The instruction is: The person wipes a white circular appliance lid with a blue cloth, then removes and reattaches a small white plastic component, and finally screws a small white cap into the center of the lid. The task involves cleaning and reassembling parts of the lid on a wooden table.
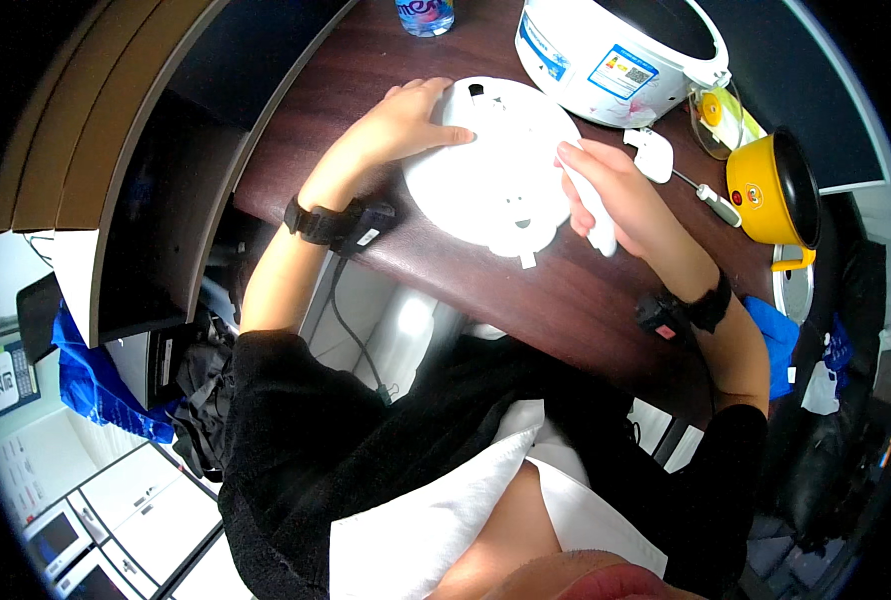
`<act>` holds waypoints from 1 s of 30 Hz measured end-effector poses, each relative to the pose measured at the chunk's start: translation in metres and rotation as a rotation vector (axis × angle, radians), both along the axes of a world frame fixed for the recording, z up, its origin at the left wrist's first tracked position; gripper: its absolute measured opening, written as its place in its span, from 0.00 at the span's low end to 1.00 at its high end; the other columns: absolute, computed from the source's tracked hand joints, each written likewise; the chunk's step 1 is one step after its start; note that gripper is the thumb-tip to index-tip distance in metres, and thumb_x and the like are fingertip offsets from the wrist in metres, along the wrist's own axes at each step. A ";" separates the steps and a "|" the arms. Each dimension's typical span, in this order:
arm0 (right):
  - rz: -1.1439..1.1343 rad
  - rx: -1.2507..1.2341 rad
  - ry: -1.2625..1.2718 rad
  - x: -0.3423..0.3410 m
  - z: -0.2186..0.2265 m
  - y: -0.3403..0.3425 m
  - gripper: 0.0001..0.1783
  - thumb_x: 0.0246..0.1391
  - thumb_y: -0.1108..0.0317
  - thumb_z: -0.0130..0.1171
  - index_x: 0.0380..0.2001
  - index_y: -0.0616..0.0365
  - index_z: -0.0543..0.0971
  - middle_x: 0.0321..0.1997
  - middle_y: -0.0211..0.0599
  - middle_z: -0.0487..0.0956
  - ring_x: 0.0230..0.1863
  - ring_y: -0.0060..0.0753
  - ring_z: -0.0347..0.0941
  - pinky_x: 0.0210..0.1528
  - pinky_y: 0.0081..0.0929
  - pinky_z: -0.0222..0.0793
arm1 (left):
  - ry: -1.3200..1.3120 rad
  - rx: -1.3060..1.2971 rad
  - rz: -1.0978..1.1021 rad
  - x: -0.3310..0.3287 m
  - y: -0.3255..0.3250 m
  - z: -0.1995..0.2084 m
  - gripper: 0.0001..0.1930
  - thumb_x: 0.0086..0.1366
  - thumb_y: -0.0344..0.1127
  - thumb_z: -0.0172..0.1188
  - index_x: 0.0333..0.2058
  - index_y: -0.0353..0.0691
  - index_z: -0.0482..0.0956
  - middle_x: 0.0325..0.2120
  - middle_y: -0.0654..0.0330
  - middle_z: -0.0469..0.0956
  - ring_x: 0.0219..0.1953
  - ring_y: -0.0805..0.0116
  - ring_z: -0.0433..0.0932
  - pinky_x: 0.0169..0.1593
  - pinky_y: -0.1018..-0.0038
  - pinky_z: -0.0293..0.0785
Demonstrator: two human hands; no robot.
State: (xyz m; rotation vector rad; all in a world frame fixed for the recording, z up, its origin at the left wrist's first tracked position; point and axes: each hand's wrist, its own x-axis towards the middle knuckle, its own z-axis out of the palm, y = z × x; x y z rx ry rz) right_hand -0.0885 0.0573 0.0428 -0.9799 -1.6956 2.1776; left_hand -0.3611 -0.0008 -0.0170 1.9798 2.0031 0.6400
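Observation:
A round white lid-like disc [496,165] lies on the brown table, with a dark slot near its far edge and a small tab at its near edge. My left hand [411,120] grips its left rim, thumb over the top and fingers along the far-left side. In my right hand [616,195], at the disc's right edge, is a white-handled tool [594,205] held at a slant. Its working end cannot be made out against the bright white surface. A white rice cooker body [606,60] with a dark interior stands just beyond the disc.
Right of the cooker are a white plastic part [650,155], a screwdriver [718,205] and a yellow pot [756,190]. A clear bottle [426,15] stands at the far edge. A blue cloth [771,345] lies at the right. Cables hang from both wrist straps.

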 end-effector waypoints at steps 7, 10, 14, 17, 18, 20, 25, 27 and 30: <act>0.027 -0.037 -0.112 -0.037 -0.003 0.005 0.17 0.66 0.56 0.48 0.36 0.61 0.70 0.23 0.29 0.69 0.17 0.20 0.65 0.22 0.20 0.65 | 0.000 -0.189 0.013 0.017 -0.005 0.021 0.45 0.51 0.56 0.69 0.58 0.28 0.66 0.51 0.38 0.71 0.53 0.46 0.73 0.54 0.63 0.72; 0.023 -0.063 -0.163 -0.045 -0.007 0.000 0.17 0.66 0.56 0.48 0.36 0.61 0.69 0.23 0.30 0.69 0.18 0.22 0.67 0.24 0.21 0.69 | -0.017 -0.208 -0.016 0.017 -0.009 0.022 0.47 0.51 0.58 0.69 0.58 0.26 0.65 0.51 0.37 0.71 0.53 0.45 0.73 0.56 0.64 0.71; 0.033 -0.079 -0.146 -0.051 -0.014 -0.003 0.16 0.66 0.56 0.48 0.34 0.60 0.69 0.24 0.30 0.70 0.19 0.23 0.69 0.25 0.22 0.71 | -0.033 -0.192 -0.070 0.013 -0.011 0.018 0.47 0.50 0.59 0.69 0.57 0.24 0.66 0.51 0.36 0.70 0.53 0.44 0.73 0.56 0.65 0.71; 0.063 -0.103 -0.130 -0.048 -0.012 -0.002 0.17 0.66 0.55 0.48 0.33 0.59 0.70 0.24 0.30 0.71 0.20 0.24 0.69 0.26 0.23 0.71 | 0.000 -0.187 -0.062 0.011 -0.007 0.014 0.47 0.50 0.59 0.70 0.57 0.24 0.66 0.51 0.36 0.70 0.53 0.44 0.73 0.56 0.65 0.71; 0.074 -0.107 -0.127 -0.046 -0.012 -0.001 0.17 0.66 0.55 0.48 0.32 0.59 0.70 0.24 0.30 0.71 0.20 0.24 0.70 0.26 0.23 0.72 | 0.017 -0.195 -0.055 0.011 -0.005 0.015 0.47 0.49 0.59 0.70 0.56 0.24 0.66 0.51 0.36 0.71 0.53 0.44 0.73 0.56 0.65 0.71; 0.089 -0.102 -0.106 -0.046 -0.017 0.001 0.18 0.67 0.55 0.47 0.31 0.59 0.70 0.25 0.30 0.70 0.20 0.24 0.70 0.27 0.24 0.72 | 0.071 -0.187 -0.035 0.011 0.002 0.015 0.47 0.49 0.60 0.70 0.56 0.25 0.67 0.50 0.35 0.71 0.52 0.44 0.74 0.54 0.65 0.72; 0.024 -0.107 -0.098 -0.048 -0.016 -0.003 0.16 0.67 0.58 0.46 0.33 0.60 0.70 0.25 0.30 0.70 0.20 0.23 0.67 0.25 0.23 0.68 | 0.015 -0.412 -0.006 0.017 0.021 0.030 0.46 0.47 0.60 0.70 0.54 0.26 0.69 0.48 0.36 0.72 0.39 0.48 0.81 0.34 0.65 0.82; 0.003 -0.138 -0.060 -0.048 -0.017 -0.004 0.15 0.67 0.58 0.47 0.33 0.60 0.70 0.25 0.30 0.70 0.19 0.22 0.66 0.24 0.22 0.66 | -0.014 -0.431 0.013 0.015 0.025 0.028 0.44 0.48 0.59 0.70 0.53 0.26 0.70 0.47 0.37 0.73 0.36 0.51 0.82 0.29 0.67 0.82; -0.010 -0.179 -0.019 -0.044 -0.016 -0.004 0.14 0.66 0.59 0.48 0.34 0.60 0.70 0.26 0.30 0.70 0.18 0.21 0.63 0.22 0.21 0.63 | -0.042 -0.435 0.045 0.016 0.028 0.024 0.41 0.49 0.56 0.70 0.52 0.26 0.71 0.46 0.37 0.74 0.37 0.50 0.82 0.32 0.66 0.82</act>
